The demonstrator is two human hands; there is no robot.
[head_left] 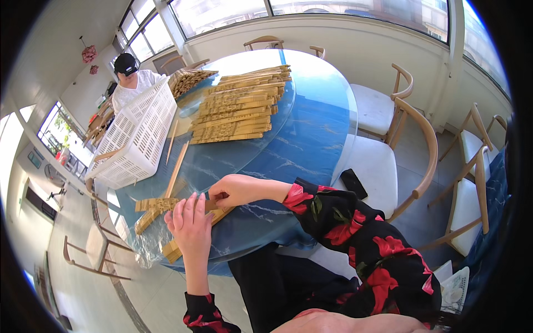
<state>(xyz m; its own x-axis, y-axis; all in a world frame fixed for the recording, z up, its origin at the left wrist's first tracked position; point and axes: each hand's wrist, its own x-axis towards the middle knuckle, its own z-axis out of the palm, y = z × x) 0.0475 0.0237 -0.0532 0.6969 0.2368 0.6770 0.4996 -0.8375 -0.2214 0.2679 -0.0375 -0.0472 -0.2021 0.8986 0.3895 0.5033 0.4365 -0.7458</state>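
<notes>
My left hand (191, 219) lies with its fingers stretched out across a printed brown paper chopstick sleeve (149, 205) at the table's near edge. Thumb and fingers of my right hand (233, 190) pinch the sleeve's right end, beside the left fingertips. More printed sleeves (172, 251) lie beneath and around my left hand, partly hidden by it. Just beyond my hands, bare wooden chopsticks (177, 169) rest on the blue tabletop. Farther back, a broad stack of filled paper sleeves (239, 108) spreads over the table.
A white slatted plastic basket (136, 139) stands at the table's left edge. Behind it is another person (130, 80) in a black cap. Another sleeve pile (189, 81) lies near them. Crumpled clear plastic (149, 244) hangs at the near edge. A black phone (353, 183) rests on a chair (369, 166).
</notes>
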